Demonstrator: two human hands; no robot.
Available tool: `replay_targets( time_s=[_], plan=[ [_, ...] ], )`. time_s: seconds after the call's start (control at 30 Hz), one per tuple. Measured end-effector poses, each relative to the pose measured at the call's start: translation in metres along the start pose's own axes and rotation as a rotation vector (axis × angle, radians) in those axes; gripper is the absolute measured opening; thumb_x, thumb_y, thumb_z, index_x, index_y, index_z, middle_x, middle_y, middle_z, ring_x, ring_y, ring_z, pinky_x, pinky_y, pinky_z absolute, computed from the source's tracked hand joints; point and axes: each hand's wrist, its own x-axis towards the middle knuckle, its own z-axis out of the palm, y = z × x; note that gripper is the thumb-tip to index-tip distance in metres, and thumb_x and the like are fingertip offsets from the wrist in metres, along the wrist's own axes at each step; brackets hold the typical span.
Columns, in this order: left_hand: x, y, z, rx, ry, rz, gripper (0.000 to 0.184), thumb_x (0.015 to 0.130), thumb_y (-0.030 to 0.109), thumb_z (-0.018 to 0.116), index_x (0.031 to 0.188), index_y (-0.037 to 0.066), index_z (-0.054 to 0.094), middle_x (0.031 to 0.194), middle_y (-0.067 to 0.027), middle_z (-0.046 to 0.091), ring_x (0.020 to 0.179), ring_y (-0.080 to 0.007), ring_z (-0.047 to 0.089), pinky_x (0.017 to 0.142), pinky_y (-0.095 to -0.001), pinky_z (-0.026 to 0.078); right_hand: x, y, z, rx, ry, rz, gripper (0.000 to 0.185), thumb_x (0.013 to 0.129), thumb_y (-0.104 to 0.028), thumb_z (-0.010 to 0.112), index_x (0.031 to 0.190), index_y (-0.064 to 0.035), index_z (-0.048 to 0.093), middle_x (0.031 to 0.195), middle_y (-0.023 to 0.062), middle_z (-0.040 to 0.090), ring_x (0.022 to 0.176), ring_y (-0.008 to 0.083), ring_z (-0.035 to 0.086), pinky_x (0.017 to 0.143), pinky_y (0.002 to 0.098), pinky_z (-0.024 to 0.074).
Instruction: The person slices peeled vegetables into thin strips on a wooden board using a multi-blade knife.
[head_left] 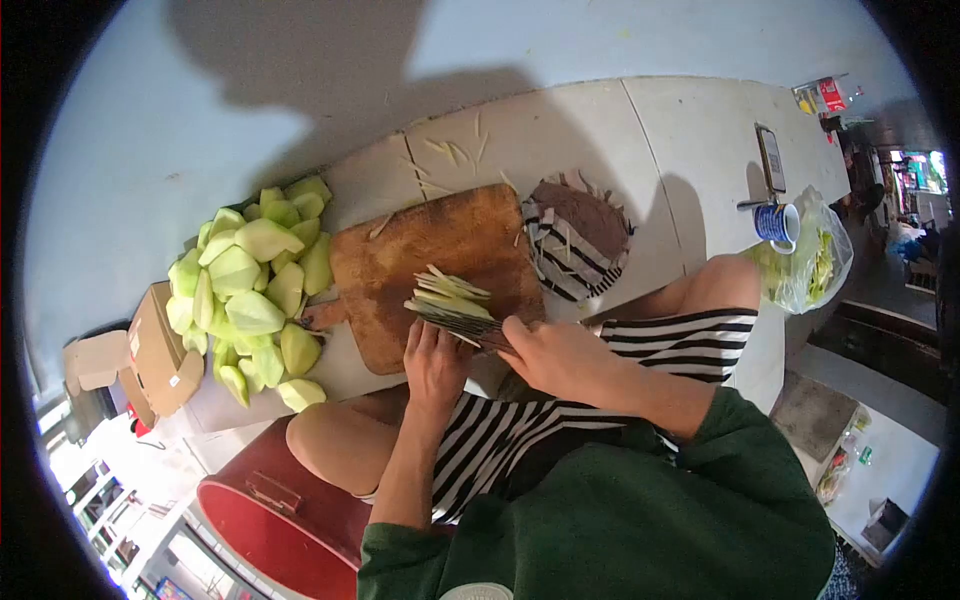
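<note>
A wooden cutting board [400, 250] lies in front of me. Near its front edge, pale green strips [450, 290] are bunched beside the blade of a knife [460, 325]. My right hand [555, 355] is closed around the knife's handle. My left hand [435, 365] has its fingers bent together at the blade's left end, by the strips; what they press on is hidden. Left of the board rises a large pile of peeled pale green pieces [254, 313]. A crumpled striped cloth [580, 240] touches the board's right side.
Loose strips [450, 152] lie behind the board. A cardboard box [160, 350] stands at the left, above a red bin [270, 520]. At the right are a blue and white cup [777, 224], a plastic bag [825, 260], a propped phone [770, 158] and a bottle [832, 94].
</note>
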Motion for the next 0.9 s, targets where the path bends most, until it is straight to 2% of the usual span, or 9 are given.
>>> replay_targets(
  time_s=[0.13,0.2,0.33,0.4,0.53,0.6,0.63,0.8,0.9],
  plan=[
    [0.001,-0.001,-0.002,-0.003,-0.007,-0.013,0.031,0.073,0.005,0.079,0.102,-0.001,0.067,0.102,-0.0178,0.066,0.099,-0.0393,0.064,0.085,-0.0459,0.056,0.000,0.000,-0.005,-0.026,-0.065,0.061,0.032,0.102,-0.029,0.059,0.107,0.0005,0.050,0.068,0.0232,0.067,0.066,0.0446,0.070,0.058,0.0527,0.0573],
    [0.004,0.002,-0.003,0.007,0.023,-0.005,0.031,0.073,0.004,0.078,0.102,-0.001,0.067,0.102,-0.0175,0.066,0.099,-0.0393,0.064,0.085,-0.0459,0.056,0.019,0.025,0.036,0.029,0.121,-0.031,0.029,0.101,-0.028,0.061,0.104,-0.0021,0.048,0.066,0.0228,0.065,0.061,0.0459,0.067,0.053,0.0526,0.0538],
    [-0.001,-0.002,-0.003,-0.006,-0.015,-0.016,0.033,0.073,0.004,0.079,0.103,-0.002,0.067,0.103,-0.0175,0.066,0.100,-0.0391,0.064,0.085,-0.0458,0.056,0.012,0.014,0.021,0.015,0.128,-0.032,0.028,0.101,-0.027,0.061,0.105,-0.0016,0.048,0.064,0.0233,0.064,0.061,0.0462,0.067,0.054,0.0543,0.0535],
    [-0.003,-0.005,0.000,-0.015,-0.007,-0.006,0.033,0.072,0.005,0.080,0.103,-0.002,0.067,0.103,-0.0177,0.066,0.101,-0.0392,0.064,0.086,-0.0457,0.056,-0.002,-0.004,-0.007,0.007,-0.051,0.028,0.032,0.102,-0.030,0.059,0.108,0.0002,0.050,0.071,0.0229,0.068,0.069,0.0452,0.071,0.060,0.0530,0.0577],
    [-0.004,-0.004,0.002,-0.016,0.000,-0.020,0.035,0.072,0.004,0.079,0.104,-0.001,0.068,0.108,-0.0183,0.067,0.105,-0.0394,0.064,0.087,-0.0456,0.056,0.002,0.005,0.005,0.001,-0.059,0.078,0.032,0.102,-0.030,0.058,0.108,-0.0002,0.050,0.069,0.0221,0.068,0.069,0.0460,0.070,0.059,0.0536,0.0571],
    [-0.001,-0.004,0.001,-0.007,0.038,-0.015,0.035,0.072,0.004,0.079,0.105,-0.001,0.068,0.110,-0.0184,0.068,0.105,-0.0394,0.064,0.088,-0.0455,0.056,0.019,0.018,0.034,0.004,0.128,-0.021,0.032,0.102,-0.031,0.058,0.106,0.0003,0.050,0.066,0.0224,0.067,0.065,0.0461,0.069,0.058,0.0538,0.0562],
    [-0.001,-0.006,0.001,-0.011,0.027,-0.021,0.035,0.072,0.003,0.078,0.105,-0.001,0.068,0.109,-0.0183,0.068,0.105,-0.0393,0.065,0.087,-0.0454,0.056,0.018,0.021,0.035,0.003,0.130,-0.030,0.032,0.102,-0.031,0.058,0.106,0.0003,0.050,0.066,0.0224,0.067,0.065,0.0461,0.069,0.058,0.0538,0.0562],
    [-0.007,-0.006,0.004,-0.025,0.030,-0.017,0.034,0.071,0.003,0.078,0.104,-0.001,0.069,0.106,-0.0181,0.069,0.103,-0.0389,0.066,0.086,-0.0456,0.057,-0.008,-0.009,-0.012,0.029,-0.050,0.088,0.031,0.102,-0.030,0.059,0.106,0.0000,0.051,0.069,0.0236,0.067,0.069,0.0457,0.069,0.060,0.0554,0.0557],
    [-0.002,-0.007,0.004,-0.020,0.066,-0.014,0.033,0.072,0.002,0.078,0.104,-0.001,0.069,0.104,-0.0181,0.069,0.102,-0.0386,0.066,0.086,-0.0456,0.057,0.003,0.000,0.006,0.064,-0.008,0.082,0.029,0.101,-0.029,0.059,0.107,-0.0010,0.052,0.070,0.0233,0.068,0.070,0.0451,0.070,0.060,0.0551,0.0561]
  ],
)
